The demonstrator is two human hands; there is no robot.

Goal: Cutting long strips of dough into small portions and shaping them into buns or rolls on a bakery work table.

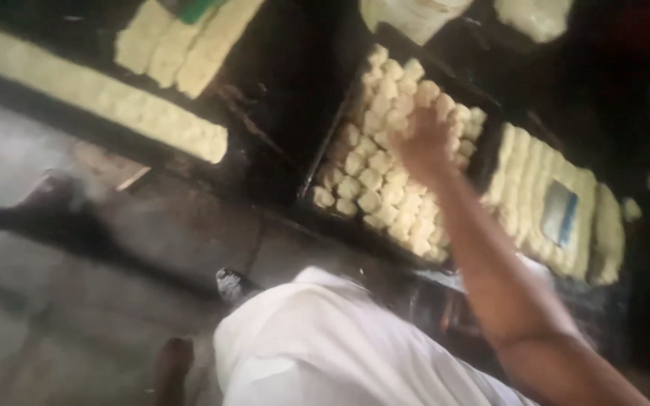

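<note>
The dough balls point(385, 162) lie packed in rows in a dark tray point(311, 162) on a dark bench, right of centre and tilted in the view. One hand point(421, 141) (by the forearm rising from the lower right, most likely the right) rests on the upper middle of them; motion blur smears its fingers, so I cannot tell whether they are clenched, loose, or gripping a ball. The other hand is out of view. Just right of the tray lies a slab of scored dough point(543, 207) with a bluish scraper point(560, 214) on it, its shape hard to make out. Upper left, more dough strips point(92, 98) run off the edge. Below, a white garment point(325, 346) hides part of the grey floor point(62, 301).
</note>
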